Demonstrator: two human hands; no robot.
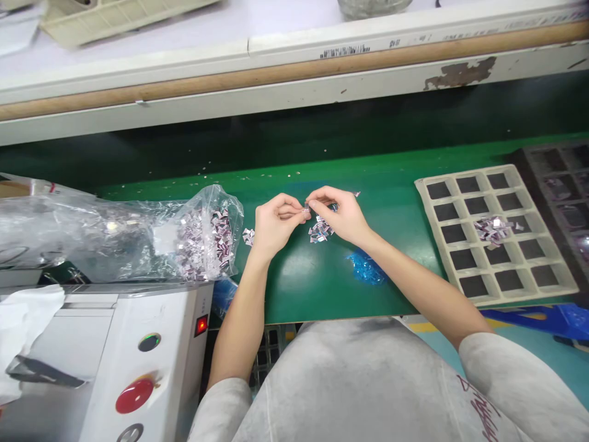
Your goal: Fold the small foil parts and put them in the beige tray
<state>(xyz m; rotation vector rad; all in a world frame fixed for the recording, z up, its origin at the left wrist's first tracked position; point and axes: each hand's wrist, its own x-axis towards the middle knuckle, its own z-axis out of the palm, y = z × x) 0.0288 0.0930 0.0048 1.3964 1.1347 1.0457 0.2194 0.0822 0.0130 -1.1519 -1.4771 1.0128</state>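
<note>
My left hand [277, 222] and my right hand [339, 212] meet fingertip to fingertip above the green tabletop [294, 288]. Between them is a small shiny metallic piece [306, 207], pinched by both; its exact kind is too small to make out. Under my right hand lies a loose pile of similar small metallic pieces [319, 231], partly covered by the fingers. A few more pieces [248, 236] lie just left of my left wrist. Nearer my body, beside my right forearm, sits a heap of thin blue plastic bits [367, 268].
Clear plastic bags [202, 236] full of small pieces lie at left, above a white machine [151, 362] with a red button [134, 395]. A cream compartment tray [453, 230] holds pieces [493, 229] at right, beside a dark tray [559, 184]. A shelf edge [276, 77] spans the back.
</note>
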